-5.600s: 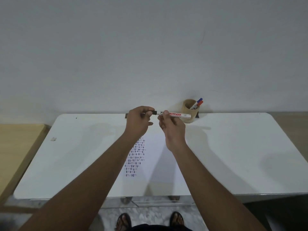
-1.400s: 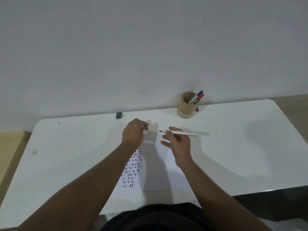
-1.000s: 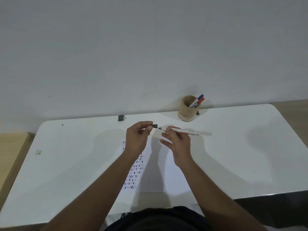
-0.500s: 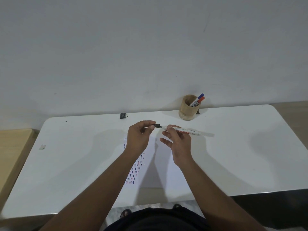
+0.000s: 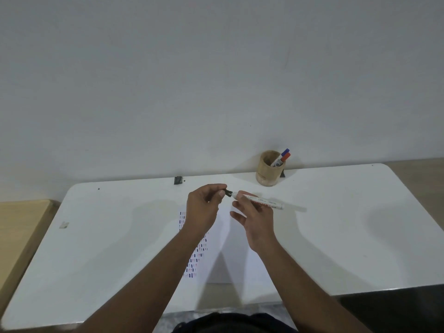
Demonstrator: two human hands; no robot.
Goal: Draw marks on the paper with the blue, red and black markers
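Observation:
My right hand pinches a white-barrelled black marker, held level above the table. My left hand grips the marker's black cap, which sits on or right against the marker's tip. Below both hands lies a white sheet of paper with a column of short blue, red and black marks along its left side. The blue marker and the red marker stand in a wooden cup at the table's back edge.
The white table runs wide to both sides. A small black object lies at its back edge, a scrap of tape at the left. A wooden surface adjoins on the left. The wall stands just behind.
The left hand rose from the paper with the cap and brought it to the marker's tip. The right hand holds the marker almost unmoved.

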